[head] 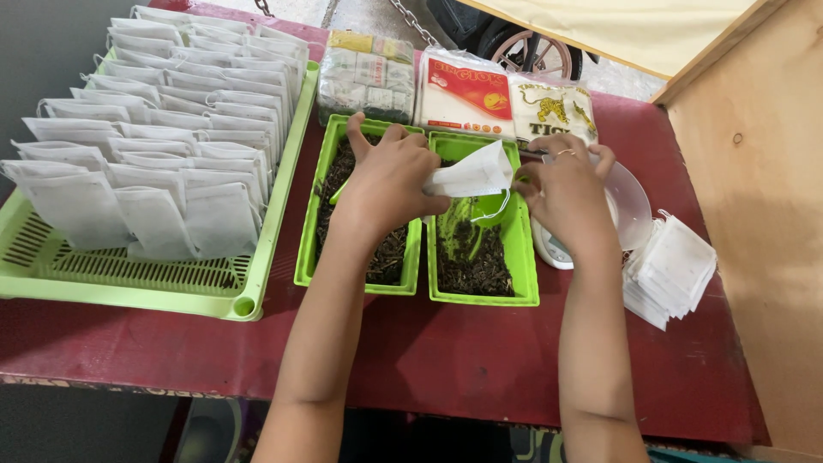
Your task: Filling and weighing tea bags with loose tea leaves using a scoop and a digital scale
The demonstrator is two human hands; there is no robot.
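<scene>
Many filled white bags (163,146) already stood in rows in the big slotted tray (129,287) at left; a stack of empty bags (673,270) lay at right, so work was judged well along but unfinished. Both hands, left (387,184) and right (566,193), pinched one bag (471,174) over the right bin (525,257). Two green bins, including the left bin (307,249), held dark loose leaf. A scale (630,206) sat on the table (463,360).

bare red tabletop (480,360) in front, green trays (484,296) and packets (463,94) crowding behind
</scene>
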